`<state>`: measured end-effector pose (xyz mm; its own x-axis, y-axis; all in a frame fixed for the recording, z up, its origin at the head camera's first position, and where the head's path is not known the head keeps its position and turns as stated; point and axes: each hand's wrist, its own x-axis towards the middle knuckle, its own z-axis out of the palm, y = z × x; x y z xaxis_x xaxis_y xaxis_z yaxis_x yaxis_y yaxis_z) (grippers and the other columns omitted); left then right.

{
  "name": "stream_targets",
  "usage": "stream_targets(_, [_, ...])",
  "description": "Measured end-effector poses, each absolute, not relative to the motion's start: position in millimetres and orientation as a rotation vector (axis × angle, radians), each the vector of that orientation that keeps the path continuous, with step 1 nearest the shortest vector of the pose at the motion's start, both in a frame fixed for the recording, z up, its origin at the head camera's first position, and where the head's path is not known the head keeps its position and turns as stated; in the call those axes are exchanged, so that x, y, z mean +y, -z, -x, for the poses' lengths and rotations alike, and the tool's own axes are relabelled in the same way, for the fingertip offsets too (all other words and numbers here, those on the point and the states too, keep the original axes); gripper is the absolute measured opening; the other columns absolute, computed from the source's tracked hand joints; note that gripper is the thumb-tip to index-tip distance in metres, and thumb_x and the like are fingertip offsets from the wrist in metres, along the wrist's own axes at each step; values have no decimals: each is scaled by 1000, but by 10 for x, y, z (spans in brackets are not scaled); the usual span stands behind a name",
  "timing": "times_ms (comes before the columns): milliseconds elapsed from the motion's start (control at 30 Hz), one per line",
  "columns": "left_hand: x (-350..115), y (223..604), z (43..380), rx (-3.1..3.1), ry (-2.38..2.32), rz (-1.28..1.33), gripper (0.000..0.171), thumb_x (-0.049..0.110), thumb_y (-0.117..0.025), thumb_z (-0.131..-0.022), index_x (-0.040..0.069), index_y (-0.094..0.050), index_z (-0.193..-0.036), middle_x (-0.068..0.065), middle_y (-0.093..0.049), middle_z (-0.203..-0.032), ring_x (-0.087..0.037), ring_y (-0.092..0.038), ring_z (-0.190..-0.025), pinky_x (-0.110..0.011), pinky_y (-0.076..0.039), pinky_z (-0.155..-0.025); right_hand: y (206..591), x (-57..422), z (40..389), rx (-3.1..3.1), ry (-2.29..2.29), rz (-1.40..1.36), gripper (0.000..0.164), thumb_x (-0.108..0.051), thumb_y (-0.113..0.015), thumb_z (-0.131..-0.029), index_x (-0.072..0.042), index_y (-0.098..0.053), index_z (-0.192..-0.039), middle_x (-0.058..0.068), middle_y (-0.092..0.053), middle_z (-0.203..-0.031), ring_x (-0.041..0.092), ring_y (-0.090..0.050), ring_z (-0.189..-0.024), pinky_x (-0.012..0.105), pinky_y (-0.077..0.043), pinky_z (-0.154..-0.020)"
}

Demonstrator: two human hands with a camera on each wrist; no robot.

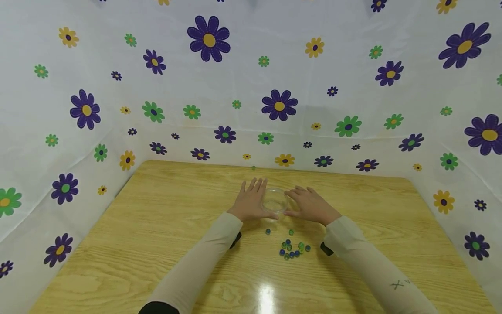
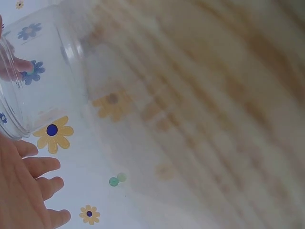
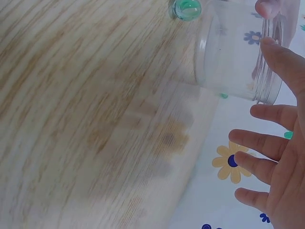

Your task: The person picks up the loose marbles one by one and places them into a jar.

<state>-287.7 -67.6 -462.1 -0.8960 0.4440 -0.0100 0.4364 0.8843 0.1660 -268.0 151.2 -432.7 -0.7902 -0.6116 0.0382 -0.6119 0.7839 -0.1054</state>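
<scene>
A clear jar point(image 1: 274, 201) stands upright on the wooden table between the two hands. Its threaded rim shows in the left wrist view and at the top of the right wrist view. The left hand point(image 1: 251, 203) lies along the jar's left side, fingers stretched and spread, thumb at the near side. On the other side is the right hand point(image 1: 311, 206), its fingers extended and its thumb at the rim; no finger is curled round the jar. Several glass marbles point(image 1: 292, 250), blue and green, are scattered nearer the person, with a green marble point(image 3: 187, 8) close to the jar's base.
One small green marble point(image 1: 253, 168) sits at the table's back edge by the flowered cloth point(image 1: 243, 78), which encloses the back and sides. A lone dark marble point(image 1: 268, 231) lies left of the cluster on the wooden table point(image 1: 164, 209).
</scene>
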Motion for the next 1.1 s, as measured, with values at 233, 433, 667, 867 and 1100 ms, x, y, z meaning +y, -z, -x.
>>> stream_targets(233, [-683,4617,2882,3012,-249,-702,120,78,-58,-68,6,-10,-152,-16,-17,-157,-32,-11,-147,-55,-7,-118,4338,1527,2673,-2966,-178,-1012,66,-51,-57,-88,-7,-48,-135,18,-54,-134,41,-42,-131,62,-32,-106])
stream_targets(433, [-691,4626,2879,3007,-263,-708,120,77,-59,-68,7,-10,-152,-15,-16,-157,-32,-10,-147,-55,-6,-118,4353,1557,2670,-2975,-176,-988,66,-50,-58,-88,-6,-48,-136,18,-53,-135,41,-42,-131,62,-31,-107])
stream_targets(667, [-687,4639,2891,3004,-277,-714,120,77,-59,-68,8,-10,-152,-14,-15,-158,-31,-9,-147,-55,-7,-118,4327,1643,2621,-2979,-160,-939,70,-50,-59,-87,-3,-45,-137,18,-51,-137,40,-41,-131,60,-31,-108])
stream_targets(867, [-690,4653,2896,3006,-279,-704,120,78,-59,-67,9,-10,-152,-13,-15,-158,-30,-8,-147,-54,-6,-119,4275,1737,2543,-2957,-153,-913,71,-50,-59,-87,-5,-44,-139,17,-50,-139,39,-39,-134,60,-29,-109])
stream_targets(1100, [-689,4652,2892,3003,-283,-702,120,77,-60,-67,10,-10,-152,-12,-15,-158,-30,-8,-147,-55,-6,-119,4181,1787,2414,-2910,-146,-924,72,-49,-62,-86,-4,-44,-139,17,-49,-140,38,-38,-134,60,-27,-110])
